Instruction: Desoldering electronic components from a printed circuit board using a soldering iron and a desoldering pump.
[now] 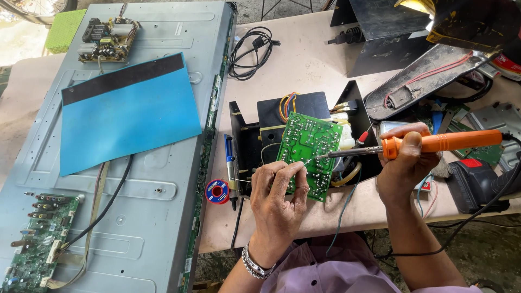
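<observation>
Left hand (278,192) palm down, fingers curled, thumb and forefinger pinched together at tips; wrist bent, forearm rising from lower frame; right hand (407,163) closed in fist-like grip, knuckles up, forearm angled in from lower right.

Electronics repair workshop: soldering iron (434,144), circuit boards (309,154), opened flat panel (135,217).

Two bare hands, left hand (277,192) and right hand (404,163), with bare forearms entering from six o'clock. Silver metal link bracelet (254,265) around the left wrist. Pale lilac woven shirt (325,271) between the forearms, creased, at six o'clock.
</observation>
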